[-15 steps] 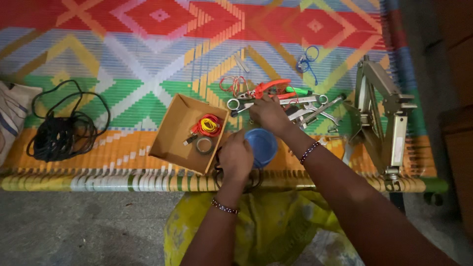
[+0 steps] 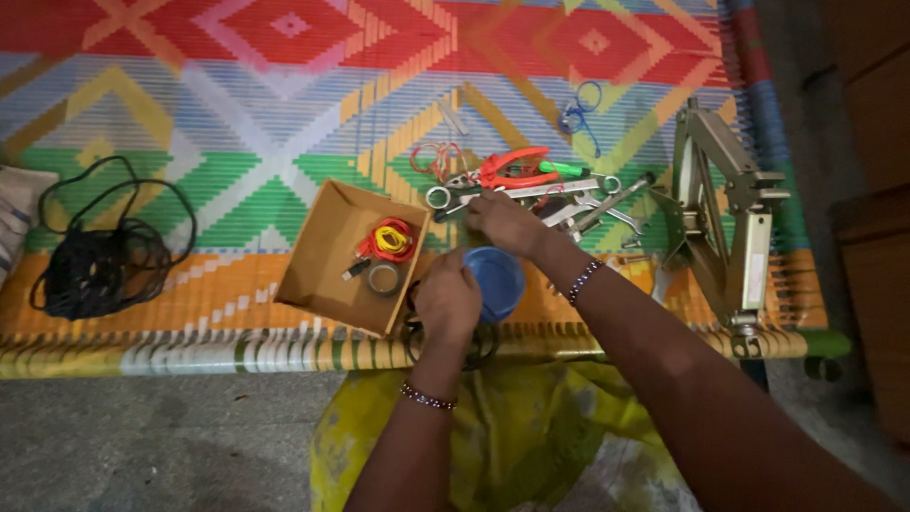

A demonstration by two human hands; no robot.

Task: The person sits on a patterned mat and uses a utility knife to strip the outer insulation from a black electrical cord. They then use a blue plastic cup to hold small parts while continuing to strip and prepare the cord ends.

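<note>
Head view: left hand (image 2: 447, 296) grips round blue plastic tub (image 2: 495, 283) steadily while right hand (image 2: 504, 222), fingers curled, picks among steel spanners (image 2: 569, 201) at one o'clock.

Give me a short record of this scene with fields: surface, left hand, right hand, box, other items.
surface: woven cot with a colourful diamond pattern
left hand: left hand grips the round blue plastic container
right hand: right hand reaches into the pile of steel spanners
box: open brown cardboard box holding red and yellow wire coils
other items: red-handled pliers; coiled black cable; grey metal scissor jack
</note>
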